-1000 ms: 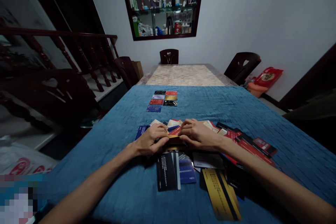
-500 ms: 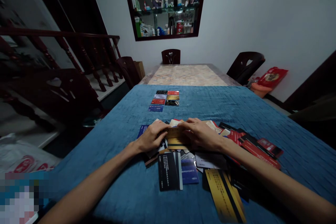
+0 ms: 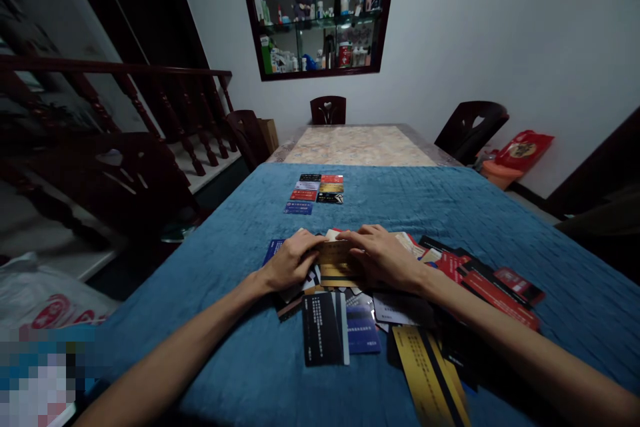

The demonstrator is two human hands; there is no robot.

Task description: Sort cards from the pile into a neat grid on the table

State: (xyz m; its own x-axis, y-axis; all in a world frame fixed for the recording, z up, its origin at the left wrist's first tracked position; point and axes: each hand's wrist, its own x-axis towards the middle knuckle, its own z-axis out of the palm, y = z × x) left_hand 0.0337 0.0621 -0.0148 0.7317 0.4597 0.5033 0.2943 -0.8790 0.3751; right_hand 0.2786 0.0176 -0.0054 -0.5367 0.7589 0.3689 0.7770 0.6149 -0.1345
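Note:
A gold card (image 3: pixel 334 259) is held flat between my left hand (image 3: pixel 290 264) and my right hand (image 3: pixel 383 257), just above a loose heap of plastic cards (image 3: pixel 400 300) on the blue cloth (image 3: pixel 210 293). My left fingers grip its left edge, my right fingers its right edge. In front of me lie a black card (image 3: pixel 323 328), a blue card (image 3: pixel 361 330) and a long gold card with a black stripe (image 3: pixel 430 373). Further off, a neat grid of several cards (image 3: pixel 316 192) is laid out in two columns.
Beyond the cloth the table's patterned top (image 3: pixel 357 145) shows. Dark chairs stand at the far end (image 3: pixel 327 109), the right (image 3: pixel 470 127) and the left (image 3: pixel 247 137). A wooden stair rail (image 3: pixel 125 100) runs on the left. A wall cabinet (image 3: pixel 320 10) holds bottles and a plush toy.
The gold card has come up out of the heap and now lies face up between both hands; my hands have spread slightly to its two edges. The view drifted a little.

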